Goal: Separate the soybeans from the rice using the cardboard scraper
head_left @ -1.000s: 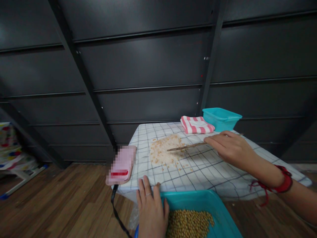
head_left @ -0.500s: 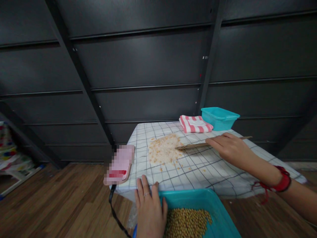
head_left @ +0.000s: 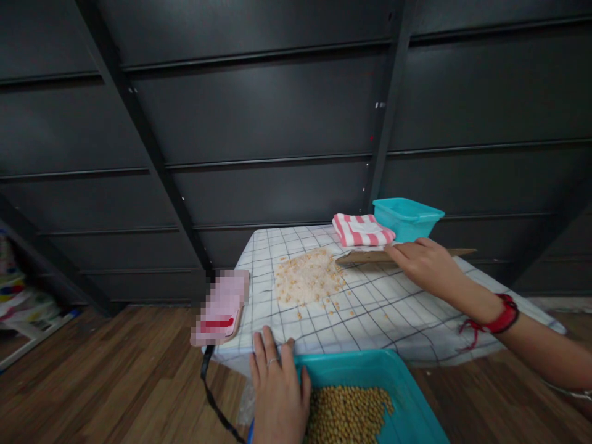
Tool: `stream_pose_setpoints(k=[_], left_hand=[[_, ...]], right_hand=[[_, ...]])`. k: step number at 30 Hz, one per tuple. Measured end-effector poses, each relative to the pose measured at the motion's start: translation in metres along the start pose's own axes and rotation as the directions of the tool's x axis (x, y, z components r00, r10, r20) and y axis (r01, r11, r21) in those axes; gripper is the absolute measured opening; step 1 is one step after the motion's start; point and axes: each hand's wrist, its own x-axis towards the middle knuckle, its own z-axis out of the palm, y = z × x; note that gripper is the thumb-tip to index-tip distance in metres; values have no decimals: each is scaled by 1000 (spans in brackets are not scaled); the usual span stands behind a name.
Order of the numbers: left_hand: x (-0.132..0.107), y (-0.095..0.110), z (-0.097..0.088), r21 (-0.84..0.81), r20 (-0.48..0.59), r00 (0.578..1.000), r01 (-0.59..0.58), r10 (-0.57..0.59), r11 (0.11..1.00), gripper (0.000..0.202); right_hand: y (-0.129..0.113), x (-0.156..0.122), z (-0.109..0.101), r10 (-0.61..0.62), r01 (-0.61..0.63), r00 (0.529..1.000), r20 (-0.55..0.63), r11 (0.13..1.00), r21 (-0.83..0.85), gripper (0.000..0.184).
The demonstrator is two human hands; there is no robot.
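My right hand (head_left: 428, 265) grips a flat brown piece of cardboard (head_left: 363, 256), tilted so that more of its face shows. Its left end is at the right side of a spread pile of white rice-like grains mixed with yellowish beans (head_left: 308, 277). A few loose beans lie in front of the pile on the checked cloth. My left hand (head_left: 280, 388) lies with fingers stretched over the left rim of a teal basin (head_left: 351, 359), fingertips on the cloth's edge. Inside the basin are many yellow-brown beans (head_left: 349, 413).
A checked tablecloth (head_left: 263, 246) covers the small table. At the back right are a folded red-and-white striped towel (head_left: 363, 230) and a smaller teal basin (head_left: 407, 219). A pink phone (head_left: 224, 302) with a black strap lies at the left edge. Dark wall panels stand behind.
My right hand has raised the cardboard slightly back and away from the pile, and turned it so its broad face shows more. My left hand stays on the basin rim.
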Motion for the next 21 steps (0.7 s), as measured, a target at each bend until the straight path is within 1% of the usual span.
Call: stream_pose_setpoints(k=[2, 5, 8, 12, 14, 18, 21], left_hand=[[0, 1, -1, 2, -5, 1000, 0, 0, 1000, 27], [1, 2, -1, 2, -9, 1000, 0, 0, 1000, 27], [1, 2, -1, 4, -13, 1000, 6, -5, 1000, 28], [1, 2, -2, -2, -17, 1000, 6, -6, 1000, 27], [1, 3, -2, -8, -15, 1000, 5, -5, 1000, 27], [2, 4, -3, -16, -16, 1000, 0, 0, 1000, 29], [2, 6, -3, -17, -10, 1000, 2, -2, 1000, 29]], right_hand=[[-3, 1, 3, -21, 21, 1000, 5, 1000, 9, 27], [-5, -1, 0, -50, 50, 999, 3, 998, 26, 28], [-5, -8, -11, -53, 53, 999, 3, 998, 32, 31], [-2, -21, -28, -27, 27, 1000, 0, 999, 34, 35], [0, -25, -33, -16, 16, 1000, -4, 999, 33, 37], [1, -28, -34, -34, 34, 999, -29, 999, 10, 36], [-3, -29, -35, -39, 40, 999, -21, 999, 36, 35]])
